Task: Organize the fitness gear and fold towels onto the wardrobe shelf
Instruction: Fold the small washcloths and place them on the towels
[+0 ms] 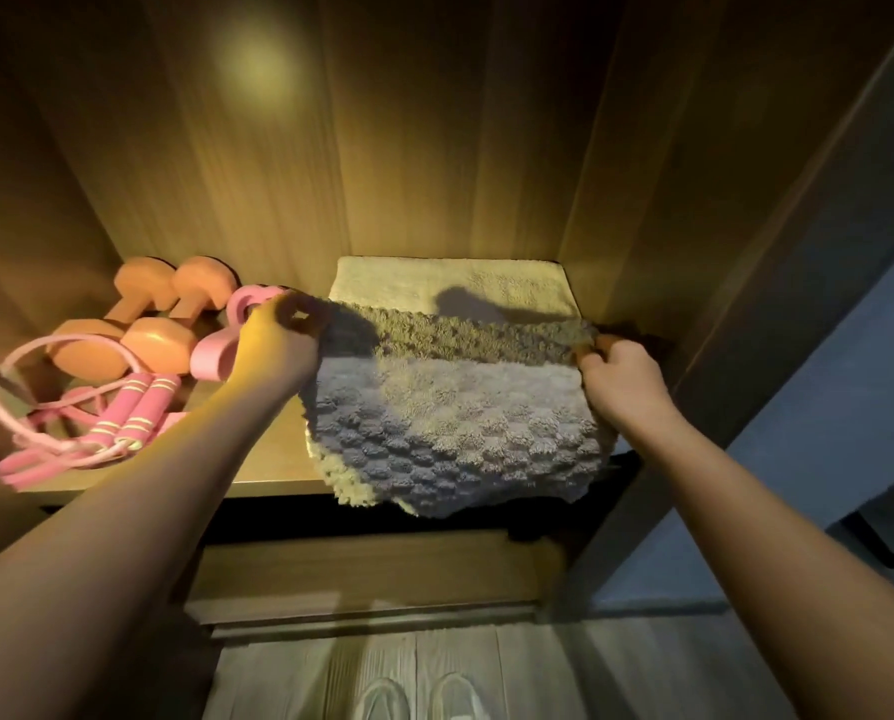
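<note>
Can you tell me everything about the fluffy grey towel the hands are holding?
The grey towel looks thick and fluffy, with a bumpy checkered pile. It looks folded and lies on the right side of the wooden shelf, its front edge hanging over the lip. Its back part overlaps a cream towel. The left hand grips its left edge, the right hand its right edge.

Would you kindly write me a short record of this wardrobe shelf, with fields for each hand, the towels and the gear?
left hand: grips the grey towel at its left edge
right hand: grips the grey towel's right edge
grey towel: lies partly on the cream towel, near edge hanging past the shelf front
cream towel: folded, at the back right of the shelf
dumbbells: two, on the shelf's left
jump rope: pink, in front of the dumbbells
</note>
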`<state>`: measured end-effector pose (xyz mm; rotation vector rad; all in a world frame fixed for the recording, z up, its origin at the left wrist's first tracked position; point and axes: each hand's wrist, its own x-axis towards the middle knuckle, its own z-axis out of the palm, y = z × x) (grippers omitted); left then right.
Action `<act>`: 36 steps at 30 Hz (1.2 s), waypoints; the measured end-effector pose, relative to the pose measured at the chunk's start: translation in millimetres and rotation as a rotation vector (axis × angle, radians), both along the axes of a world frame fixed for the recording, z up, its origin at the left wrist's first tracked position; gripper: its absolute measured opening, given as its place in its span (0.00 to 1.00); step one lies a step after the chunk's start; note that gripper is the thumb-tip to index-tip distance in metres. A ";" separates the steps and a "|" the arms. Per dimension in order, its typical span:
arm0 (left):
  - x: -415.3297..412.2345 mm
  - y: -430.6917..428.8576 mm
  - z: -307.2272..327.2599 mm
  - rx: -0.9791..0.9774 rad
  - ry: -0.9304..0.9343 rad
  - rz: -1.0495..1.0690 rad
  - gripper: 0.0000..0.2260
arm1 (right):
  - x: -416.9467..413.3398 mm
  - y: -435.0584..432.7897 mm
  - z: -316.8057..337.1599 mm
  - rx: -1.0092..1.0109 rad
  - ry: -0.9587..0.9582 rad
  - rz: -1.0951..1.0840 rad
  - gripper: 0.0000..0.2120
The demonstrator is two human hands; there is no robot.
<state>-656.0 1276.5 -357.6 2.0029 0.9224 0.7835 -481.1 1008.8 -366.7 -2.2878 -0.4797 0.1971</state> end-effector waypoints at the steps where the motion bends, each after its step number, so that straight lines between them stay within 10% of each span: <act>1: 2.0 0.7 -2.6 0.040 0.021 -0.010 0.03 | 1.0 2.1 -1.2 0.004 0.003 -0.011 0.15; 10: 36.3 8.9 -40.8 0.320 0.470 0.054 0.11 | 30.8 47.9 -30.2 -0.463 -0.166 -0.081 0.15; 15: 32.1 -23.8 -32.9 0.594 0.397 -0.036 0.15 | 4.7 42.2 -30.8 -0.278 -0.523 -0.009 0.18; 20: 32.8 -78.2 -59.0 0.661 0.560 -0.361 0.28 | -38.7 67.0 -44.6 -0.435 -0.367 0.484 0.24; 29: 2.0 -50.7 -58.4 0.659 0.803 -0.076 0.33 | -7.3 40.8 -50.3 -0.695 -0.242 0.204 0.28; 36: 24.3 -64.4 -69.1 0.703 0.604 -0.339 0.29 | -38.3 64.8 -59.4 -0.485 -0.477 0.391 0.26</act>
